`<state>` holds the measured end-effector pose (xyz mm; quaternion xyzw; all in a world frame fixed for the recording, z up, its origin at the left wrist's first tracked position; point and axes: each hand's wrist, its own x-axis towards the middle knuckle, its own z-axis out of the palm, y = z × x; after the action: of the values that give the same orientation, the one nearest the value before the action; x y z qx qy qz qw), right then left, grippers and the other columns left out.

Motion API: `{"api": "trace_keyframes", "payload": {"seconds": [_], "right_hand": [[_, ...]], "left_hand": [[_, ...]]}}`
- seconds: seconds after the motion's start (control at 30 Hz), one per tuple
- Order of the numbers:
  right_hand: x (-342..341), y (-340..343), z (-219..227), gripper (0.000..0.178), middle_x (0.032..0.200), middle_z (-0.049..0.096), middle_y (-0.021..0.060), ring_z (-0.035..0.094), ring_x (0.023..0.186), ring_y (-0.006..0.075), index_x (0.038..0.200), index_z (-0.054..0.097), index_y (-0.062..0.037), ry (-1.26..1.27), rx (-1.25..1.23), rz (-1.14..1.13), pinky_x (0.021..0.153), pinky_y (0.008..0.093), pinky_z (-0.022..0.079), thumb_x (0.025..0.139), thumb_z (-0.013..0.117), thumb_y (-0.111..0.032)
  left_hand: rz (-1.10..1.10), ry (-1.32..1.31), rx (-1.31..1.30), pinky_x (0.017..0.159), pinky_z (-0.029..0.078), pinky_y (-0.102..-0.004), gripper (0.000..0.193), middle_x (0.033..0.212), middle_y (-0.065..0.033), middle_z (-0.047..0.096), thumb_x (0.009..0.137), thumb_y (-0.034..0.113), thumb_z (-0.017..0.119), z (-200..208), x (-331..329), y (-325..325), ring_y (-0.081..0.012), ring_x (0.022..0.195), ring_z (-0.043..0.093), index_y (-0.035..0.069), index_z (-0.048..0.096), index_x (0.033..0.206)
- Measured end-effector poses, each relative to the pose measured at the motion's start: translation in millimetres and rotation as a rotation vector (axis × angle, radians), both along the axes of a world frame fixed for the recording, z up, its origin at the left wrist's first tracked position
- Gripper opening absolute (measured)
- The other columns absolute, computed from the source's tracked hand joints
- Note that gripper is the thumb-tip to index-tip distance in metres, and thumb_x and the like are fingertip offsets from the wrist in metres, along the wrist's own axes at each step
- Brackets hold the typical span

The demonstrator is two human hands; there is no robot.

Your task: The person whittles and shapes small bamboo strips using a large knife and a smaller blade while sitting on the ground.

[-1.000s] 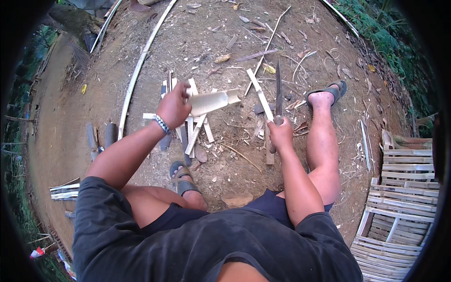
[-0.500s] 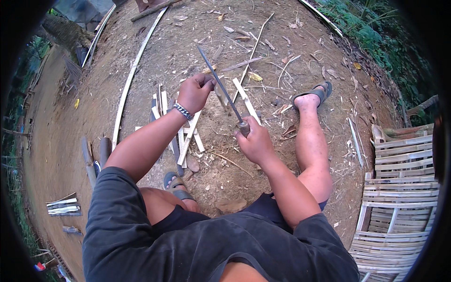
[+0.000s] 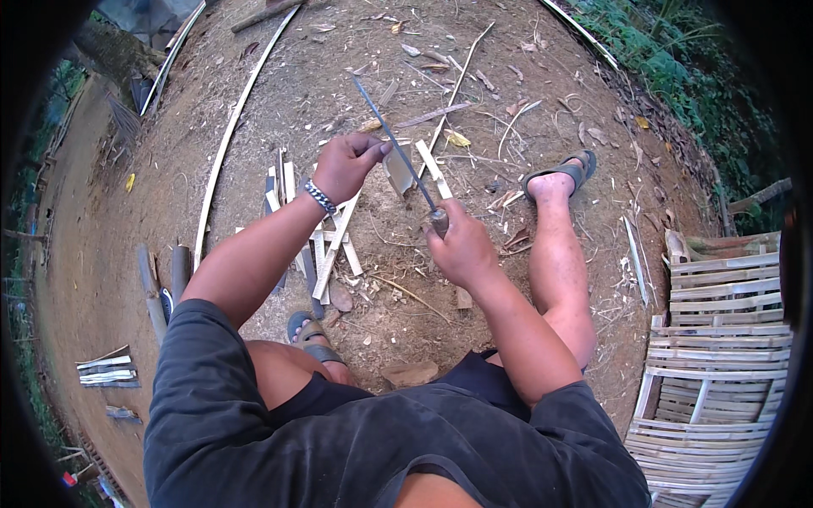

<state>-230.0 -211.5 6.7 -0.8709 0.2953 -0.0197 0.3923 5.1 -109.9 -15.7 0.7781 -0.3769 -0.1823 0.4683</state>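
Observation:
My right hand (image 3: 462, 245) is closed round the short wooden handle of a long-bladed knife (image 3: 394, 140), whose thin dark blade slants up and to the left. Close to the blade's middle, my left hand (image 3: 347, 168) has thumb and fingers pinched together; whatever lies between them is too small to make out. A flat greyish-tan piece (image 3: 399, 175) shows beside the blade, just right of the left fingertips, and I cannot tell whether the hand touches it. Beneath my left forearm, several pale split bamboo strips (image 3: 337, 245) lie crossed on the ground.
A slatted bamboo panel (image 3: 720, 356) lies at the right. One long bamboo strip (image 3: 241, 110) curves along the left, near short dark pole pieces (image 3: 179, 271). A small bundle of strips (image 3: 107, 370) sits farther left. Shavings and dry leaves litter the dirt between my sandalled feet.
The view has shifted slightly. The flat greyish-tan piece beside the blade shows more broadly now. Both hands keep nearly the same pose, the right one still gripping the knife.

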Motion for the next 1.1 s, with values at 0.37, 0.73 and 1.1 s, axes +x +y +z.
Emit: {"api": "trace_keyframes", "payload": {"seconds": [0.37, 0.73, 1.1], "right_hand": [[-1, 9, -7, 0.034, 0.091, 0.069, 0.0238, 0.068, 0.09, 0.0443, 0.117, 0.05, -0.0056, -0.038, 0.003, 0.028, 0.08, 0.053, 0.052, 0.09, 0.066, -0.016], [-3, 12, 3, 0.033, 0.091, 0.069, 0.0251, 0.068, 0.091, 0.0451, 0.116, 0.048, -0.0026, -0.046, 0.038, 0.019, 0.083, 0.0531, 0.052, 0.09, 0.065, -0.013], [3, 9, 9, 0.03, 0.093, 0.068, 0.0259, 0.07, 0.092, 0.0429, 0.118, 0.047, 0.0022, 0.089, 0.016, 0.064, 0.087, 0.0512, 0.055, 0.093, 0.06, -0.009]], "left_hand": [[-0.001, 0.022, -0.054, 0.064, 0.048, -0.0259, 0.026, 0.079, -0.0041, 0.071, 0.097, 0.023, 0.07, -1, -12, 9, -0.0086, 0.071, 0.061, -0.002, 0.076, 0.101], [0.049, 0.142, -0.083, 0.07, 0.055, -0.0259, 0.031, 0.084, -0.0054, 0.073, 0.098, 0.027, 0.07, -7, -22, 10, -0.0102, 0.077, 0.067, -0.003, 0.075, 0.103], [0.056, 0.11, -0.13, 0.07, 0.053, -0.0265, 0.033, 0.084, -0.0069, 0.074, 0.098, 0.03, 0.07, -15, -19, 10, -0.0107, 0.077, 0.067, -0.001, 0.076, 0.103]]}}
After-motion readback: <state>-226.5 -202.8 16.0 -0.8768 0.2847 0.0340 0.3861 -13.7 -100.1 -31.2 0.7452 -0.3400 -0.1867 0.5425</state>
